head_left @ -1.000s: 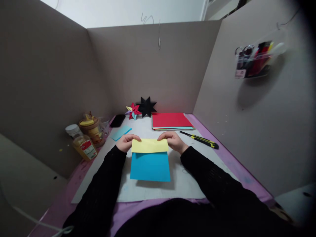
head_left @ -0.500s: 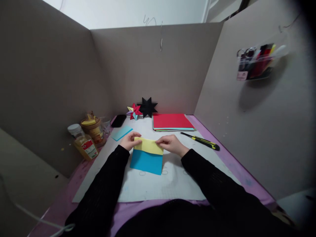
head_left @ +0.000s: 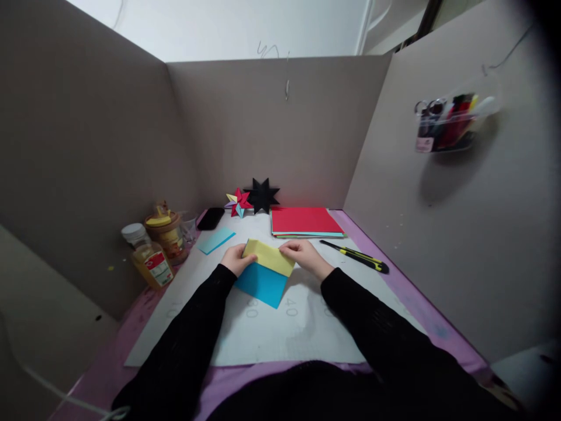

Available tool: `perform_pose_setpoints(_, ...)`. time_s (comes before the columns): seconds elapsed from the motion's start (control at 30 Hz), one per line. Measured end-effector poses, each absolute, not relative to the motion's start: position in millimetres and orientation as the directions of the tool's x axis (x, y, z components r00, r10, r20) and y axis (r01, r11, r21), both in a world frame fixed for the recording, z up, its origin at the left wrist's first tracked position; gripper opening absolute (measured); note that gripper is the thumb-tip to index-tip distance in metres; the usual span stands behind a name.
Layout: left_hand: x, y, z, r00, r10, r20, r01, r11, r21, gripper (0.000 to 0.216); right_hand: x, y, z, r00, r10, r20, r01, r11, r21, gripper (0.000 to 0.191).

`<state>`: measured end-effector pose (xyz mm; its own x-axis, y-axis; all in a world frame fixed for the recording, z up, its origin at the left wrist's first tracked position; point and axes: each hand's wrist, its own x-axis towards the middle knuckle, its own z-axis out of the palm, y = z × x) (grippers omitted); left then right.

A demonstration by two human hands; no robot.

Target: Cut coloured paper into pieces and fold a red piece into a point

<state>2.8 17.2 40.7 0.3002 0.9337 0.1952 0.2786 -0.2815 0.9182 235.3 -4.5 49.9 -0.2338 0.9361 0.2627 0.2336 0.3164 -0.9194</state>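
Note:
A two-coloured sheet of paper (head_left: 263, 280), blue on one face and yellow on the folded-over top strip, lies tilted on the white mat (head_left: 289, 327). My left hand (head_left: 237, 258) pinches the left end of the yellow fold. My right hand (head_left: 302, 255) pinches its right end. Both hands are closed on the paper, and both arms wear black sleeves.
A stack of coloured paper (head_left: 304, 221) with red on top lies behind, a yellow-black utility knife (head_left: 357, 256) to its right. Paper stars (head_left: 253, 197), a black phone (head_left: 211, 218), a blue slip (head_left: 216, 240) and jars (head_left: 154, 248) stand left. Cardboard walls enclose the desk; a tool holder (head_left: 447, 124) hangs on the right wall.
The paper has been turned clockwise and moved away from me, so less blue shows. Both hands stayed on the yellow fold, coming closer together.

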Motion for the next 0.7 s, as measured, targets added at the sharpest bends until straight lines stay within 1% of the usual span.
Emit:
perform_pose_setpoints(0.07,7.5,10.5,47.6,0.309,0.908,0.283,0.382,-0.391,0.837,0.025,234.8,-5.0,57.9,-0.246,0.947,0.208,0.275,0.274,-0.922,0.026)
perform_pose_setpoints(0.13,11.9,4.9,52.2,0.331,0.878,0.345,0.460,-0.469,0.753,0.020,234.3,-5.9,65.3,-0.273,0.950,0.149,0.281,0.227,-0.932,0.026)
perform_pose_setpoints(0.27,16.6,-0.9,55.0,0.388,0.849,0.359,0.542,-0.525,0.656,0.016,233.1,-7.9,72.5,-0.308,0.944,0.118,0.269,0.206,-0.941,0.025)
perform_pose_setpoints(0.37,17.1,-1.8,54.6,0.405,0.844,0.352,0.561,-0.533,0.633,0.013,230.3,-9.6,71.1,-0.283,0.949,0.137,0.266,0.215,-0.940,0.024)
perform_pose_setpoints(0.5,17.0,-1.8,54.4,0.410,0.840,0.356,0.536,-0.537,0.651,0.012,225.1,-12.1,67.9,-0.245,0.941,0.235,0.292,0.303,-0.907,0.019)
perform_pose_setpoints(0.57,17.5,-1.8,55.0,0.408,0.842,0.352,0.495,-0.528,0.690,0.014,223.6,-13.6,67.5,-0.237,0.923,0.302,0.321,0.368,-0.873,0.017)
perform_pose_setpoints(0.7,21.2,-4.5,59.6,0.386,0.860,0.332,0.244,-0.443,0.863,0.027,221.6,-18.5,69.4,-0.237,0.884,0.402,0.382,0.465,-0.799,0.015)
